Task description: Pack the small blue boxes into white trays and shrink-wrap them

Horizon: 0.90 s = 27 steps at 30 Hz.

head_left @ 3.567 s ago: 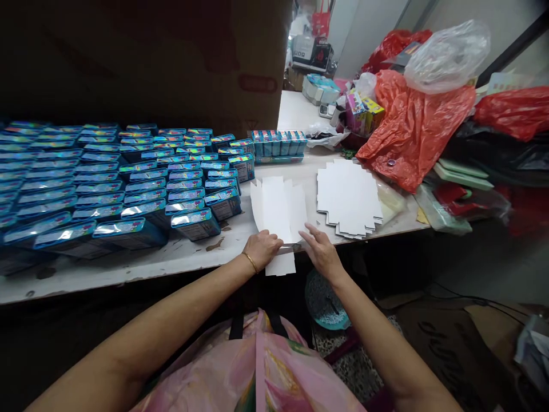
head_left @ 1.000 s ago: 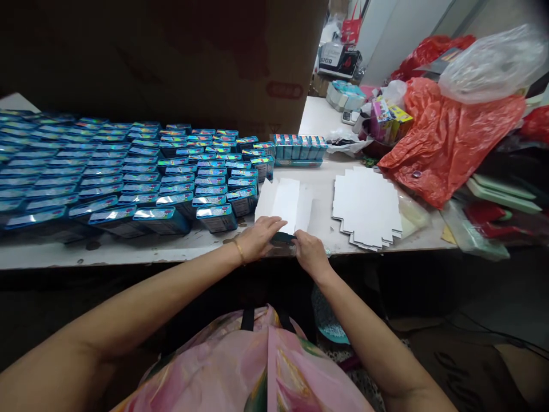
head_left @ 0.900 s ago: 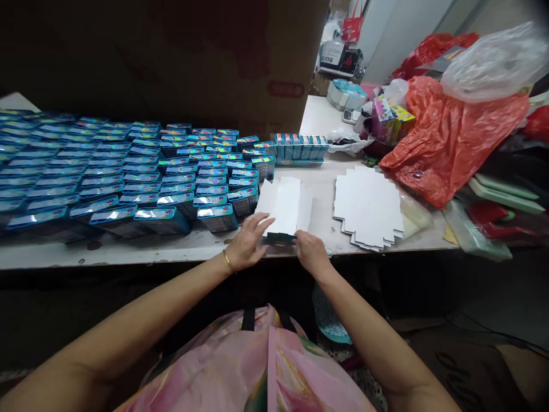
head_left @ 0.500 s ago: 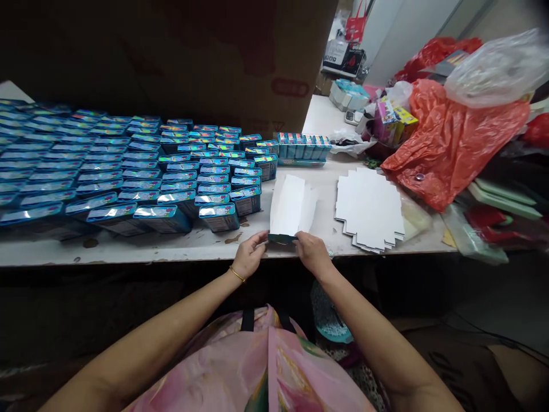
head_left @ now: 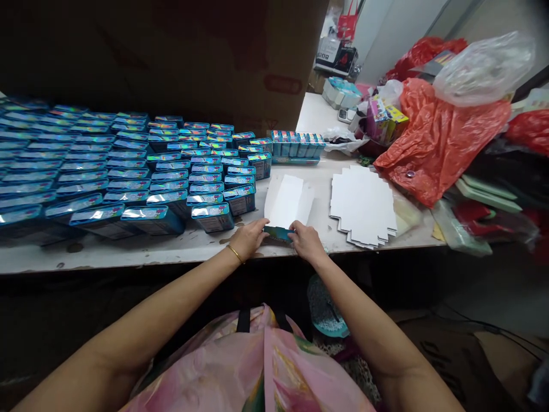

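A cardboard box blank (head_left: 286, 200), white inside and blue-green outside, lies partly folded at the table's front edge. Its near flap stands up, showing the printed blue-green face. My left hand (head_left: 249, 239), with a gold bangle at the wrist, pinches the left end of that flap. At the flap's right end, my right hand (head_left: 307, 242) grips the other corner, fingers closed. The blank's side panels slant up a little. To the right lies a stack of flat white box blanks (head_left: 363, 206) with notched edges.
Rows of small blue packs (head_left: 167, 213) stand across the left of the table (head_left: 141, 256). A filled tray of blue packs (head_left: 297, 147) sits behind the blank. Red plastic bags (head_left: 446, 137) and clutter crowd the right. A large brown carton (head_left: 171, 57) stands at the back.
The near flap now shows more of its blue-green face, and both hands have shifted slightly while keeping hold of its ends. The whole view has moved a little.
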Tool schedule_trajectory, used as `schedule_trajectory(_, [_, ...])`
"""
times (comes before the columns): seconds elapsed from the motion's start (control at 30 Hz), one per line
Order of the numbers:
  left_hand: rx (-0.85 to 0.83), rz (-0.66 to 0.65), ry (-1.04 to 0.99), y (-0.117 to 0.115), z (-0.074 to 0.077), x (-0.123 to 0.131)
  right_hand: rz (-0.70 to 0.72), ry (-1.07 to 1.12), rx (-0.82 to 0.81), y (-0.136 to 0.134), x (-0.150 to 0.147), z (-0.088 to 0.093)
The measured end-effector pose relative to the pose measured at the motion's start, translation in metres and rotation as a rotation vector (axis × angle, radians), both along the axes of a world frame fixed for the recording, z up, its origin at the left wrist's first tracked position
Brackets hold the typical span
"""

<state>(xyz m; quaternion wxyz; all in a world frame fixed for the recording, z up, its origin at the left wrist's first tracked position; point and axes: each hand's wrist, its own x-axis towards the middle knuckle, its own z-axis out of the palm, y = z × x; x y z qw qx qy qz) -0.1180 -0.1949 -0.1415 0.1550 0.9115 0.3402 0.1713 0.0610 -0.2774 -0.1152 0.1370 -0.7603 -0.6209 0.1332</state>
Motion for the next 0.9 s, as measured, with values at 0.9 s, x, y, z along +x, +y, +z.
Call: schedule_trajectory(0.9, [-0.044,-0.133,0.363,0.008,0.033,0.021,0.156,-0.291,-0.025,-0.004,-0.013,0.0])
